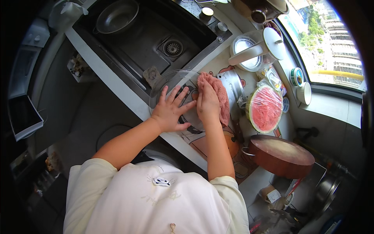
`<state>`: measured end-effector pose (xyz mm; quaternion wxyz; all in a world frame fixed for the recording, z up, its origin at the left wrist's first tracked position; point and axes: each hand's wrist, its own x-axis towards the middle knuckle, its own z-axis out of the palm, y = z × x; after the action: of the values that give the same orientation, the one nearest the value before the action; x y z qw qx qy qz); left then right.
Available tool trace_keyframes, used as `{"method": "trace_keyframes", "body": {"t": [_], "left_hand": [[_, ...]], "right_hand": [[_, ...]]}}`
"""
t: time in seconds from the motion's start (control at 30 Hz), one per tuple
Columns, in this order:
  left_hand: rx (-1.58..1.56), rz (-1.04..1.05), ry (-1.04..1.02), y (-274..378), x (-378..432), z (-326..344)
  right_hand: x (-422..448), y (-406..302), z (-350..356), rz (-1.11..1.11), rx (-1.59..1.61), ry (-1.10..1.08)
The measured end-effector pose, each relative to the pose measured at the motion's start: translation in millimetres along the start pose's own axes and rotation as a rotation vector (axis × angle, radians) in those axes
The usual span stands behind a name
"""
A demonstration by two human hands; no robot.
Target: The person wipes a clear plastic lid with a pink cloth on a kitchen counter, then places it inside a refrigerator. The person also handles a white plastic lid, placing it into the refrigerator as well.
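A large, clear round dish (163,80) lies across the counter's edge beside the sink. My left hand (171,112) is spread flat on it, fingers apart and gripping nothing. At the dish's right rim, my right hand (208,103) holds a crumpled pink cloth (220,95) against it. The cloth hangs past the far side of my fingers and partly hides that rim. A worn sponge (152,75) sits by the sink's corner, close to the dish's left edge. Just right of the cloth stands a shiny metal container (230,83).
A black sink (140,55) with a metal pan (117,16) lies ahead. To the right are a clear pitcher (251,52) with a white lid, a film-wrapped watermelon half (266,109) and a round reddish-brown chopping block (280,159). A window (324,38) borders the counter.
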<state>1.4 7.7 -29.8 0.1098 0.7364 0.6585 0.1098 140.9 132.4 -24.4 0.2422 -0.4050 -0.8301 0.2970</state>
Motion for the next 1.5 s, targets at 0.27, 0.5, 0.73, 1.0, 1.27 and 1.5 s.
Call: {"method": "trace_keyframes", "body": {"t": [0.27,0.5,0.73,1.0,1.27,1.5], "left_hand": [[0.013,0.03,-0.154,0.0,4.2,-2.3],[-0.036,0.023,-0.007,-2.6,1.9,3.2],[-0.145,0.004,-0.157,-1.3,5.6,-3.3],[-0.119,0.056,0.068,-4.1,4.4,2.5],[-0.033,0.032,0.058,5.7,8.2,-2.1],[0.03,0.06,0.089,6.4,6.9,0.8]], "right_hand": [[28.6,-26.3,31.1,-0.188,0.023,-0.06],[38.5,-12.0,8.0,-0.087,0.116,-0.209],[33.3,-50.2,45.8,-0.281,0.09,-0.174],[27.4,-19.3,6.7,-0.043,0.116,-0.187],[-83.1,-4.4,-17.0,0.007,-0.087,0.244],[-221.1,-24.7,-22.6,0.281,0.365,0.23]]}}
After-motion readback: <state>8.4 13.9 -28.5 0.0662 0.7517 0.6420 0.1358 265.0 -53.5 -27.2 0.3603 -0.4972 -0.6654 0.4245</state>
